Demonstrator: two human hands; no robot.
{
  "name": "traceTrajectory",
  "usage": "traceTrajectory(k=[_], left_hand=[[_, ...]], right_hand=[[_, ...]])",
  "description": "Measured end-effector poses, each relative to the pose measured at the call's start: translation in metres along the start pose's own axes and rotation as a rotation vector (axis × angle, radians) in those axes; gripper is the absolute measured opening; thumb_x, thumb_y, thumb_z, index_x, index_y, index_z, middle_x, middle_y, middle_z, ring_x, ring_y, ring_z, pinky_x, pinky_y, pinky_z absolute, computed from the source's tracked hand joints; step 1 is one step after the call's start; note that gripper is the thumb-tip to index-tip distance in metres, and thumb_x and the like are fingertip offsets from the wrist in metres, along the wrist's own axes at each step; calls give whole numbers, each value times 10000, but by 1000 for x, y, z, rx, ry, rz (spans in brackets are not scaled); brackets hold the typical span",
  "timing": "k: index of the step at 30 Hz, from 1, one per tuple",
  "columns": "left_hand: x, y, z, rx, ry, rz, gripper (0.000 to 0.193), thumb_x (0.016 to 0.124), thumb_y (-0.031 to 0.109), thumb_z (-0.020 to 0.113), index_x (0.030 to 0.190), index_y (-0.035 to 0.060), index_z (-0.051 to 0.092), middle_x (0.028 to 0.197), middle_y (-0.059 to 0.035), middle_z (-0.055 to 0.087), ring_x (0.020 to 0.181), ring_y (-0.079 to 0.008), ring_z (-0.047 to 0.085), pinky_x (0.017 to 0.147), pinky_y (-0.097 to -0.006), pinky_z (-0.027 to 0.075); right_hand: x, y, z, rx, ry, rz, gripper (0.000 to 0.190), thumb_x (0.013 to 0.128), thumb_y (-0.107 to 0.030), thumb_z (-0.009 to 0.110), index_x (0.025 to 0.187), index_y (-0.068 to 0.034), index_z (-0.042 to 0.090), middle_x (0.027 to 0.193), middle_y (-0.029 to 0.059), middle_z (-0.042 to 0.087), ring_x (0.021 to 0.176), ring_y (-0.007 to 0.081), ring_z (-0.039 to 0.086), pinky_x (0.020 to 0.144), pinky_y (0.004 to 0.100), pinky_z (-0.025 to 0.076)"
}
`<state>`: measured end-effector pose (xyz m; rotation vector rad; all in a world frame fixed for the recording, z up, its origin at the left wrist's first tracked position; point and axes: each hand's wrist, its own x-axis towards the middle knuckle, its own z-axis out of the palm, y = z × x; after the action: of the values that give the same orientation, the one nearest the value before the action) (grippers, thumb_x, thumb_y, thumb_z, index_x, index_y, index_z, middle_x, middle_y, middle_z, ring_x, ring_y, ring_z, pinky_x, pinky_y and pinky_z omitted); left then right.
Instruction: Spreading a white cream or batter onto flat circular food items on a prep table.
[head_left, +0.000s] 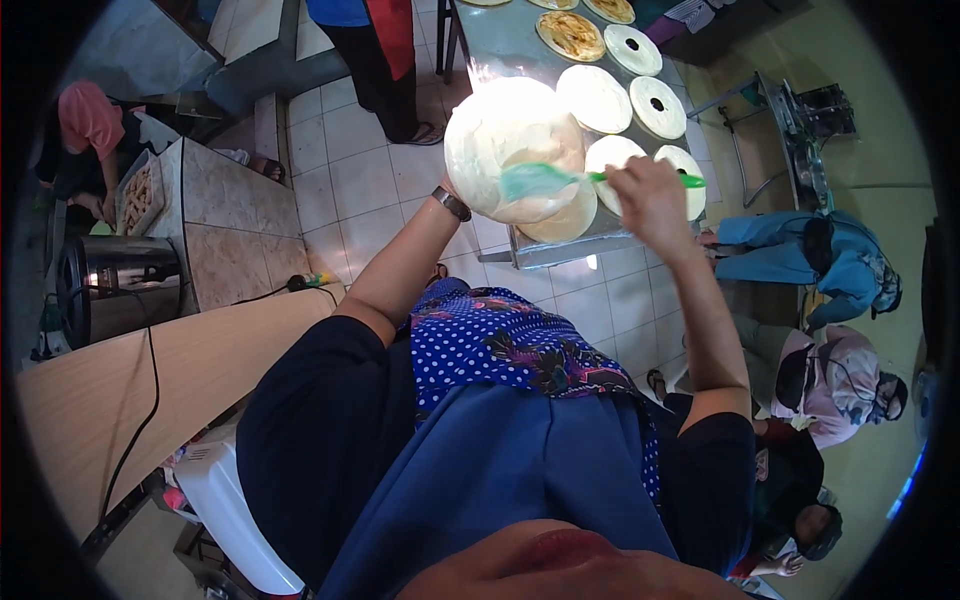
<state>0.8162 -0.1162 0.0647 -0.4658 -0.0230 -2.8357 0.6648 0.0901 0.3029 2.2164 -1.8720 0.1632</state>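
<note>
A large round bowl of pale cream (487, 112) is held up before me, over the near left corner of a metal table (495, 45). My left hand (451, 186) supports it from the left and below, mostly hidden by it. In my right hand (651, 202) is the green handle of a spatula (540, 182), its translucent blade blurred against the cream. Round pale cake layers (594, 99) lie on the table, some with a dark spot in the centre (658, 105). A brown-topped one (570, 35) lies farther back. Another pale round (562, 219) shows partly beneath the bowl.
A person in dark trousers (382, 75) stands left of the table. Several people (855, 262) are at the right. A wooden counter (202, 360) with a black cable is at my left, near a steel container (127, 285). Another person (90, 120) sits by a tray (141, 193).
</note>
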Motion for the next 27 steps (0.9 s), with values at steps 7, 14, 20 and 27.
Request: traceTrajectory(k=[7, 14, 20, 27], left_hand=[[-3, -4, 6, 13, 24, -2, 617, 981, 485, 407, 1467, 111, 340, 1463, -119, 425, 1283, -286, 481, 1027, -446, 455], [-11, -3, 23, 105, 99, -7, 603, 988, 467, 402, 1470, 112, 334, 1467, -121, 420, 1285, -287, 479, 1030, -448, 452], [-11, -2, 28, 76, 87, -8, 724, 933, 617, 371, 1466, 128, 348, 1466, -133, 419, 1298, -301, 467, 1045, -480, 426], [8, -16, 44, 98, 206, -185, 896, 827, 775, 411, 1450, 131, 381, 1446, -156, 438, 1282, -349, 471, 1051, -516, 400]], right_hand=[[-1, 9, -15, 64, -58, -48, 231, 729, -52, 711, 954, -97, 691, 813, 38, 588, 758, 224, 579, 673, 362, 405], [-14, 27, -13, -71, 236, 98, 188, 718, -54, 650, 897, -107, 665, 764, 29, 543, 728, 232, 566, 644, 379, 396], [-12, 32, -20, -136, 52, 42, 276, 710, -55, 720, 979, -101, 684, 828, 34, 585, 767, 217, 585, 673, 359, 412], [28, 3, 2, -92, 72, 2, 283, 755, -90, 679, 1037, -118, 672, 788, 59, 560, 734, 250, 582, 646, 372, 451]])
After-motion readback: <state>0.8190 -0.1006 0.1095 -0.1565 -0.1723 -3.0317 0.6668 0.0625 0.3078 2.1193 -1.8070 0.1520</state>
